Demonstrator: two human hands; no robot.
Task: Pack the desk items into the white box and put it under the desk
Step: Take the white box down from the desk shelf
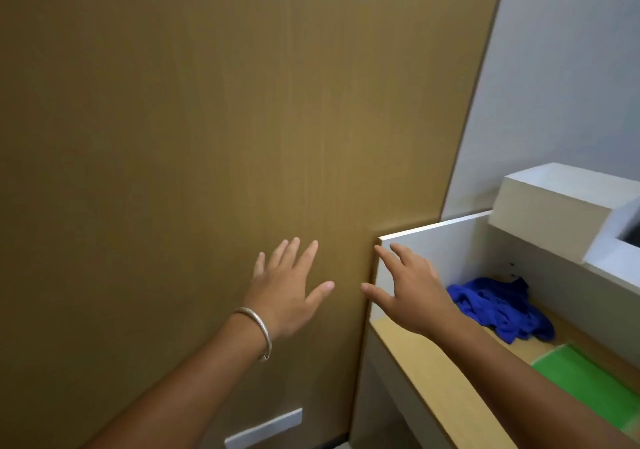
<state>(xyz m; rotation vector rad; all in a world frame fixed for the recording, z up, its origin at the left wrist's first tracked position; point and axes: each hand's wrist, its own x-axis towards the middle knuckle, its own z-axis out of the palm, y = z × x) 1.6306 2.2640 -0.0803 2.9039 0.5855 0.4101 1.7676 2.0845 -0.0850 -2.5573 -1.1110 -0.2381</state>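
My left hand is stretched out with fingers spread in front of the brown wood wall, holding nothing; a silver bangle circles its wrist. My right hand is also spread and empty, at the left end of the light wooden desk, by the white side panel. A crumpled blue cloth lies on the desk just right of that hand. A flat green item lies nearer, at the right edge. A white box sits on a raised white ledge at the far right, partly cut off.
A large brown wood-grain wall panel fills the left and centre. A white side panel closes the desk's left end. A white wall plate sits low on the wall. Pale wall shows at the upper right.
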